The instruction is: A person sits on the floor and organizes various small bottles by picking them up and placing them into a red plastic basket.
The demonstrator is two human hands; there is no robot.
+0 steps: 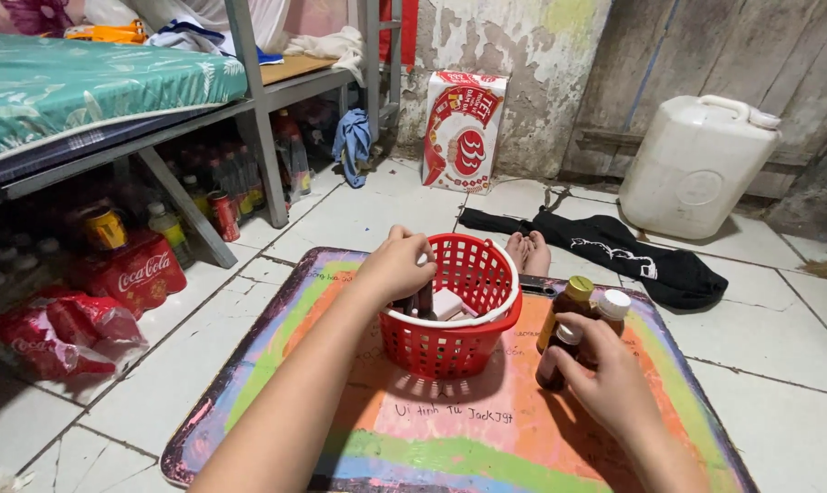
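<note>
Red plastic, a small round basket [452,315] with open lattice walls stands near the middle of the painted board [277,365], a little toward its far edge. Left hand [397,267] curls over the basket's near-left rim, fingers bent down onto dark things inside; a pale block lies in there too. Right hand [612,383] rests toward the board's right edge, fingers wrapped round a small brown bottle [554,356]. Just behind it stand two more brown bottles, one with a gold cap [573,306], one with a white cap [612,309], close together. Bare toes [528,251] show just past the far edge
</note>
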